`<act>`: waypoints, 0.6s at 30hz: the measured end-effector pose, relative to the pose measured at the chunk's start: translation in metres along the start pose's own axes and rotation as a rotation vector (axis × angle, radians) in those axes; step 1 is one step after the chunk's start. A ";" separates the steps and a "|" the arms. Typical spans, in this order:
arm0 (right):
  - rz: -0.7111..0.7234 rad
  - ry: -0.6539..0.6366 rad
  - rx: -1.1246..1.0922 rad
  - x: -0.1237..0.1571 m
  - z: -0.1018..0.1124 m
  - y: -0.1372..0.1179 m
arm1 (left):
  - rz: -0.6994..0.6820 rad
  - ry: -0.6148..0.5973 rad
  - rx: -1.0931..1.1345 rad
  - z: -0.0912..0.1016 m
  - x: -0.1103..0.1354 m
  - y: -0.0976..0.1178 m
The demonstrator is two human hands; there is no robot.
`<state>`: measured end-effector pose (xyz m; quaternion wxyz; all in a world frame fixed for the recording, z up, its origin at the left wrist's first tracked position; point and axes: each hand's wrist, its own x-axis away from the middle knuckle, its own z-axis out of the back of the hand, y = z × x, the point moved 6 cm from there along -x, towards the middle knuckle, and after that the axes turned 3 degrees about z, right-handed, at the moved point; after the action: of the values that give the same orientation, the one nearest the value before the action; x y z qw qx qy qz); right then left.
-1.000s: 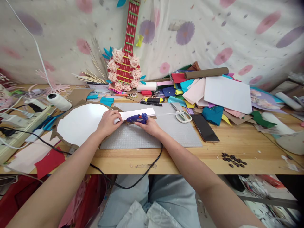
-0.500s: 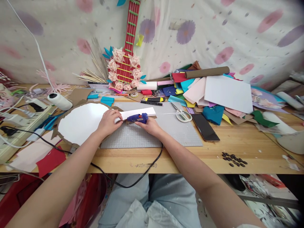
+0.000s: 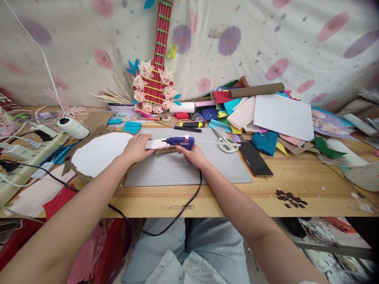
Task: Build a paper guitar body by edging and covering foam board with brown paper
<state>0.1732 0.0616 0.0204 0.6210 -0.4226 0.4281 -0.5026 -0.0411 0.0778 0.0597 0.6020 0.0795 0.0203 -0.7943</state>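
Note:
My right hand (image 3: 195, 155) is closed around a blue hot glue gun (image 3: 180, 141), its nozzle pointing left just over a white paper strip (image 3: 154, 144). A clear glue stick (image 3: 210, 142) sticks out of the gun's back. My left hand (image 3: 137, 148) grips the strip's left end between fingers and thumb. Under the strip shows a brown cardboard strip (image 3: 166, 150). Beside my left hand lies a cardboard oval with a white face (image 3: 100, 156), partly hidden by my forearm. A grey cutting mat (image 3: 166, 173) lies beneath.
Scissors (image 3: 226, 142) and a black phone (image 3: 256, 159) lie to the right, with black oval beads (image 3: 291, 198) nearer the edge. A red flower-trimmed guitar model (image 3: 156, 85) leans at the back. The gun's black cord (image 3: 166, 232) loops over the front edge. A power strip (image 3: 26, 157) stands left.
The glue gun has moved to the right along the white strip in my right hand. My left hand has shifted its fingers, now stretched further over the strip's left end.

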 end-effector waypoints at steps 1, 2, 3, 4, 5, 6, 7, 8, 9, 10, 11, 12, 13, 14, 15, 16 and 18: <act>-0.005 0.012 -0.012 0.000 0.003 0.000 | 0.014 -0.013 -0.009 0.000 -0.002 0.000; -0.009 0.027 -0.024 0.001 0.006 -0.001 | 0.026 -0.026 -0.012 0.000 -0.003 0.000; -0.012 0.040 -0.036 0.001 0.008 -0.001 | 0.036 -0.037 -0.009 -0.001 -0.004 0.000; -0.014 0.052 -0.049 0.001 0.010 0.000 | 0.044 -0.047 -0.002 -0.001 -0.004 0.001; -0.013 0.061 -0.061 0.001 0.012 0.000 | 0.050 -0.052 0.006 -0.001 -0.004 0.001; -0.009 0.065 -0.070 0.000 0.014 0.001 | 0.054 -0.053 0.017 -0.001 -0.003 0.002; -0.004 0.069 -0.076 0.000 0.015 0.001 | 0.060 -0.048 0.032 -0.001 -0.003 0.002; -0.001 0.072 -0.076 -0.001 0.016 0.002 | 0.068 -0.040 0.054 -0.002 -0.003 0.001; 0.002 0.075 -0.073 -0.001 0.017 0.003 | 0.081 -0.032 0.082 -0.002 -0.003 0.001; 0.003 0.079 -0.069 -0.001 0.017 0.003 | 0.100 -0.026 0.115 -0.003 -0.003 0.000; 0.003 0.082 -0.065 -0.001 0.018 0.004 | 0.120 -0.020 0.148 -0.003 -0.003 -0.001; 0.003 0.086 -0.063 -0.001 0.018 0.004 | 0.141 -0.014 0.180 -0.004 -0.004 -0.003; 0.002 0.089 -0.061 -0.001 0.019 0.004 | 0.160 -0.008 0.210 -0.005 -0.005 -0.004; -0.001 0.091 -0.059 -0.001 0.019 0.003 | 0.175 -0.001 0.236 -0.005 -0.006 -0.005; -0.005 0.094 -0.057 -0.001 0.020 0.003 | 0.189 0.007 0.259 -0.005 -0.007 -0.006; -0.009 0.097 -0.054 0.000 0.021 0.002 | 0.202 0.013 0.278 -0.006 -0.009 -0.007; -0.010 0.113 -0.052 0.000 0.025 0.001 | 0.226 0.018 0.304 -0.006 -0.012 -0.011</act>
<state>0.1970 0.0644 0.0262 0.5821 -0.4115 0.4733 -0.5175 -0.0477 0.0927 0.0547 0.6682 0.1785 -0.1036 -0.7148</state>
